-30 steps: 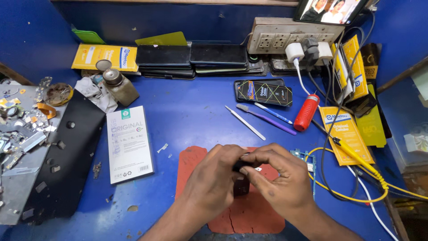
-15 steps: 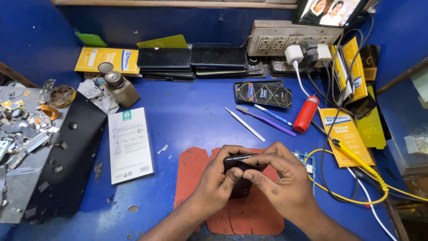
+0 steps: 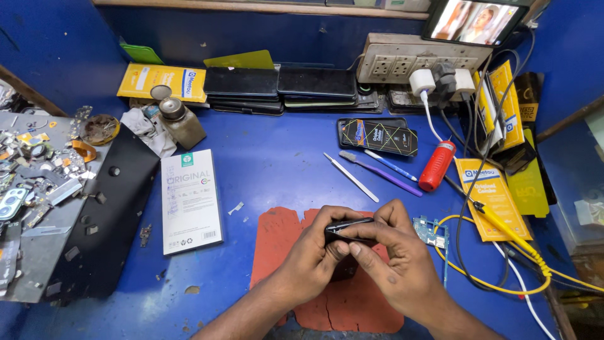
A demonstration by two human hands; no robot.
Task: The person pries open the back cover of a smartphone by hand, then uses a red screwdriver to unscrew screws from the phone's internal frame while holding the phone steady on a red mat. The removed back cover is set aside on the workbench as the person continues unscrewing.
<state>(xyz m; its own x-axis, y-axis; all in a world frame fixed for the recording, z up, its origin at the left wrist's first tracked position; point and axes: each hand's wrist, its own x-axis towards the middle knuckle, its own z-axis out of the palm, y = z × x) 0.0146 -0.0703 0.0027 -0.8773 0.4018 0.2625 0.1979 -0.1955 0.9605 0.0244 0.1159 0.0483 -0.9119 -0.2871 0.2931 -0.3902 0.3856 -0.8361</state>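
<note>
Both my hands meet over a worn red mat near the front of the blue bench. My left hand and my right hand together pinch a small dark phone, held edge-up so only its thin side shows. Fingers cover most of it. A small green circuit board lies just right of my right hand.
A white flat box lies left of the mat. Behind are tweezers, a purple tool, a red screwdriver, stacked phones, a power strip. Yellow cable right; parts tray left.
My hands have turned the phone up onto its edge and lifted it slightly, so its thin side now faces the camera. Nothing else on the bench has moved.
</note>
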